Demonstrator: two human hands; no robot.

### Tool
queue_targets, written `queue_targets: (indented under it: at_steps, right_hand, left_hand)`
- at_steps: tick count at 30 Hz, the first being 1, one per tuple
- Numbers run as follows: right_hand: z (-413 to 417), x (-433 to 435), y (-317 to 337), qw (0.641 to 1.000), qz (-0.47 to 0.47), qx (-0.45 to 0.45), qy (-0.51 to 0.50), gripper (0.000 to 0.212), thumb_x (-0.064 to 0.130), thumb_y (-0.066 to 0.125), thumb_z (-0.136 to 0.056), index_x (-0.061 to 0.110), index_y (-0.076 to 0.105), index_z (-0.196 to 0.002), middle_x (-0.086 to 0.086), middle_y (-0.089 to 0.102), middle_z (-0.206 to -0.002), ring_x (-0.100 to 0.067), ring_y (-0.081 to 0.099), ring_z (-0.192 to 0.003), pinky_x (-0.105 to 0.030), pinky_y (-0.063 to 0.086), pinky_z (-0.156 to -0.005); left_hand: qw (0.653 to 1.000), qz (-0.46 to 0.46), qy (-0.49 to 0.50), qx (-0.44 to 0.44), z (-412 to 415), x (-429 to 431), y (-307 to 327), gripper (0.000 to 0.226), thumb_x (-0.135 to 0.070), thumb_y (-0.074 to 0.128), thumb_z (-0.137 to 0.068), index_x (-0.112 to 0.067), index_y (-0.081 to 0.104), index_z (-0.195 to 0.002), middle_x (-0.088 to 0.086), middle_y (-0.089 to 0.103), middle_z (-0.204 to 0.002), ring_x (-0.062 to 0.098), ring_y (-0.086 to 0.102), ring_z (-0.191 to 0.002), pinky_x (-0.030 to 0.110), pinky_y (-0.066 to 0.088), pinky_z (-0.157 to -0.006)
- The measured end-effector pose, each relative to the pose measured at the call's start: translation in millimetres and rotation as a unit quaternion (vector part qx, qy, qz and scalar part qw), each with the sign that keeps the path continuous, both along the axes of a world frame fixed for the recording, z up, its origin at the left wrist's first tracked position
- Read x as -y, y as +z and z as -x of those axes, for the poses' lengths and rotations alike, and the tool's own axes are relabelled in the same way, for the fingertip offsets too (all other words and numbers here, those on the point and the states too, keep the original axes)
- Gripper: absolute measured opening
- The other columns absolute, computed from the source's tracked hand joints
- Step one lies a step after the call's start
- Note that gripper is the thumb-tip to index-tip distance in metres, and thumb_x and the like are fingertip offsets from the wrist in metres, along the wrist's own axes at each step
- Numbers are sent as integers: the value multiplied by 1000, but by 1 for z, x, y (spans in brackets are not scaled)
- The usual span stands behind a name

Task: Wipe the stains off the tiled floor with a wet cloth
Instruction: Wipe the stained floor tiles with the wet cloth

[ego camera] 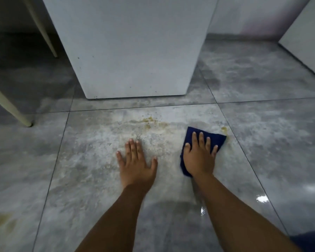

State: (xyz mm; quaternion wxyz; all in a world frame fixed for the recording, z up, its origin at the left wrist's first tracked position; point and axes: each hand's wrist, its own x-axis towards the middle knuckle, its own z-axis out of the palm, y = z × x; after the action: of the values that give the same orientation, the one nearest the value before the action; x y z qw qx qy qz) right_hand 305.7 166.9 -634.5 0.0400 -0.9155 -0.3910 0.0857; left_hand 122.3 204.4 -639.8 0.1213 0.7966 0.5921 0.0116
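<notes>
Pressing or gripping: how does the right hand (198, 158) lie?

Pressing. It lies palm down on the dark blue cloth (215, 140), its fingers (201, 140) straight and slightly spread, none curled round the fabric.

And where is the cloth relative to those fingers?

Flat on the grey tiled floor (80, 179), under the hand. It shows beyond the fingertips and out to the right, and a strip runs along the thumb side down towards the wrist.

And the left hand (136, 162)?

Bare, palm flat on the same tile, just left of the right hand and apart from the cloth. Its fingers (133, 149) are straight too, the thumb splayed out, holding nothing.

Where are the stains?

A yellowish smear (149, 122) with scattered specks lies on the tile beyond both hands, between them and the white cabinet (131, 51). A small yellow blot (224, 129) sits just beyond the cloth's far right corner; whether the two touch I cannot tell. A faint brownish patch (0, 220) lies at the lower left, well apart from the hands.

Anything else?

A pale furniture leg (7, 106) stands on the floor at the left, and the tile near the right forearm shines wet.
</notes>
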Motion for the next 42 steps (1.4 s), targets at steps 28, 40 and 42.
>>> queue_targets:
  at_steps: [28, 40, 42]
  right_hand:
    - [-43, 10, 1, 976, 0, -39, -214, 59, 42, 12, -101, 20, 1, -154, -4, -4, -162, -29, -4, -148, -53, -9, -116]
    - [44, 70, 5, 979, 8, -28, -200, 58, 42, 14, -101, 22, -1, -154, -2, -5, -162, -25, -6, -148, -50, -10, -115]
    - [33, 73, 4, 991, 15, -18, -130, 58, 44, 14, -101, 24, -1, -154, 0, -5, -162, -24, -6, -148, -49, -10, -116]
  left_hand:
    - [1000, -16, -16, 19, 5, -2, -4, 83, -63, 5, -90, -10, -13, -152, 10, -12, -161, 21, -17, -147, 51, -8, -118]
    - [998, 23, -51, 7, 6, -4, 6, 85, -64, 12, -92, -9, -11, -152, 10, -11, -161, 23, -15, -148, 55, -9, -116]
    - [995, 28, -99, 8, 20, 2, 5, 83, -61, 9, -90, -10, -15, -151, 9, -18, -160, 21, -21, -146, 58, -13, -114]
